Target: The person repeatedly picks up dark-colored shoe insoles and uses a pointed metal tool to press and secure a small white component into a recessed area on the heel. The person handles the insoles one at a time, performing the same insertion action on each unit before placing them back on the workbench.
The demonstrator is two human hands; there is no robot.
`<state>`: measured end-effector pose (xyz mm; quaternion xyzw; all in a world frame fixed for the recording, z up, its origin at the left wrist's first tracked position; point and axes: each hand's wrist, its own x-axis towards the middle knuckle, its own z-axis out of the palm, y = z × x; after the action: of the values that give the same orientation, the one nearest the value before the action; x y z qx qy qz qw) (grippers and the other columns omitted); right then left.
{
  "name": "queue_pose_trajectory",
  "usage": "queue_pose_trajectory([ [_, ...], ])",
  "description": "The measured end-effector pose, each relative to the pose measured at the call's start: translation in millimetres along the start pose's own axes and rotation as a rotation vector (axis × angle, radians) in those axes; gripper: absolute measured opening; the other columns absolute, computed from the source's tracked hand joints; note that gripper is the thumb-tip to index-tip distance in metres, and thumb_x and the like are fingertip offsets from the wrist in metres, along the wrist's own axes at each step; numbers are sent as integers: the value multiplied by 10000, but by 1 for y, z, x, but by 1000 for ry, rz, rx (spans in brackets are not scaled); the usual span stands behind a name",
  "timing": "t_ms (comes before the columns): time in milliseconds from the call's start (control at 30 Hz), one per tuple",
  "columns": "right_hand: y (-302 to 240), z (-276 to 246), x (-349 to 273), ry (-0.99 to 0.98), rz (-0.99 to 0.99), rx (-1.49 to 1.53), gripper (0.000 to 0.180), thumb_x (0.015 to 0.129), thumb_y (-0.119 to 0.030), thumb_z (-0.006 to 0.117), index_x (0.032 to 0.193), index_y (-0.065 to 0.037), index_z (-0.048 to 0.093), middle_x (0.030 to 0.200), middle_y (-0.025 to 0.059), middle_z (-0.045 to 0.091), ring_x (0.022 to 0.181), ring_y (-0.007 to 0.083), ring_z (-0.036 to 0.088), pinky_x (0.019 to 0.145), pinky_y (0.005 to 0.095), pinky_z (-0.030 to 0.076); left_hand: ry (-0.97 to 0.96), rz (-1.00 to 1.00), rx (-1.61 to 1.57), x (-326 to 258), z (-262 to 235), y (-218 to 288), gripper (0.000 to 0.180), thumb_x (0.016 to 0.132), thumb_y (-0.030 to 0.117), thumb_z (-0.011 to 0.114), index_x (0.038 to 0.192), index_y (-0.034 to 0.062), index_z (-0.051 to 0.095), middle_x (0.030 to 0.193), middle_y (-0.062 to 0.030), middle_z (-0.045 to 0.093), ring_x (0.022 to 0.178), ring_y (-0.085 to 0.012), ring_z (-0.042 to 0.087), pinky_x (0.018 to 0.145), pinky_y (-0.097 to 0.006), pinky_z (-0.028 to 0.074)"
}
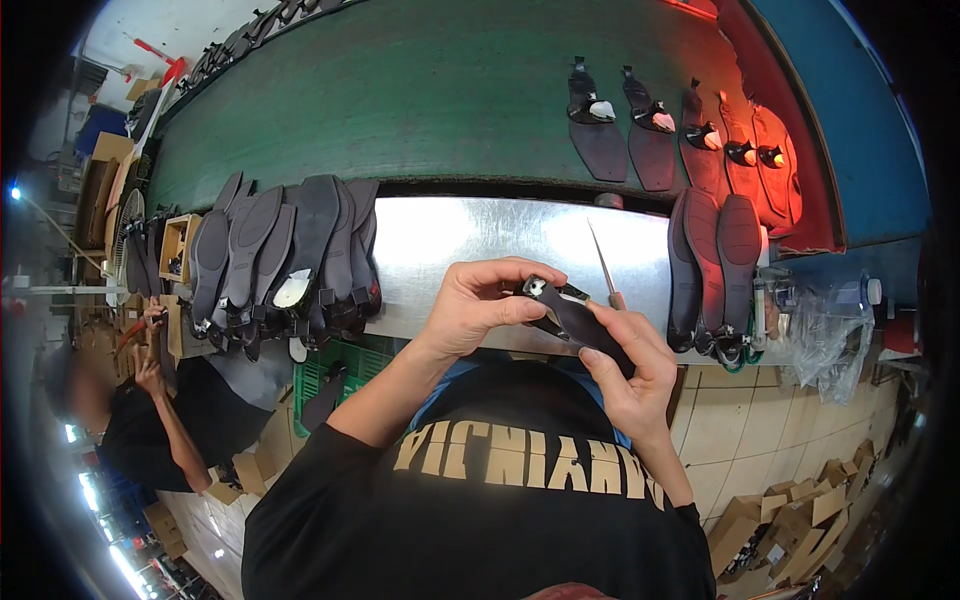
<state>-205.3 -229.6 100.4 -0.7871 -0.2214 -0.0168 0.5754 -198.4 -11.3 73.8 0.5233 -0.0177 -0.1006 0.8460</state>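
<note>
Both hands meet just in front of the steel counter [480, 250]. Left hand [478, 305] curls its fingers over the top end of a dark shoe sole [575, 322], thumb beneath; right hand [628, 370] pinches the sole's lower end, so the sole hangs above the counter's near edge. A thin awl [603, 265] lies on the counter beside them. Left of the hands, stacked soles [290, 260] overhang the counter; right, another stack [715, 265].
</note>
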Motion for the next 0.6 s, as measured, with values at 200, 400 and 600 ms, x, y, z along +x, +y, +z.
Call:
queue_pose_trajectory([
  [200, -3, -1, 1, 1, -34, -56, 436, 695, 21, 704, 1127, -9, 657, 884, 126, 647, 775, 252, 625, 718, 326, 480, -49, 80, 107, -2, 2, 2, 349, 730, -95, 683, 1067, -4, 688, 1144, -227, 630, 1013, -251, 643, 844, -317, 544],
  [400, -7, -2, 4, -7, -99, -141, 422, 674, -7, 717, 1093, -27, 668, 853, 102, 630, 735, 260, 602, 680, 342, 462, -134, 170, 137, -1, 1, -1, 366, 725, -129, 625, 1068, -17, 689, 1161, -244, 621, 973, -244, 663, 758, -249, 559],
  [600, -9, -5, 6, -6, -143, -244, 416, 672, -37, 727, 1084, -44, 670, 831, 82, 611, 729, 250, 592, 676, 343, 445, -166, 108, 170, 0, -2, 4, 365, 715, -145, 582, 1029, -11, 711, 1156, -214, 635, 999, -232, 652, 802, -269, 546],
])
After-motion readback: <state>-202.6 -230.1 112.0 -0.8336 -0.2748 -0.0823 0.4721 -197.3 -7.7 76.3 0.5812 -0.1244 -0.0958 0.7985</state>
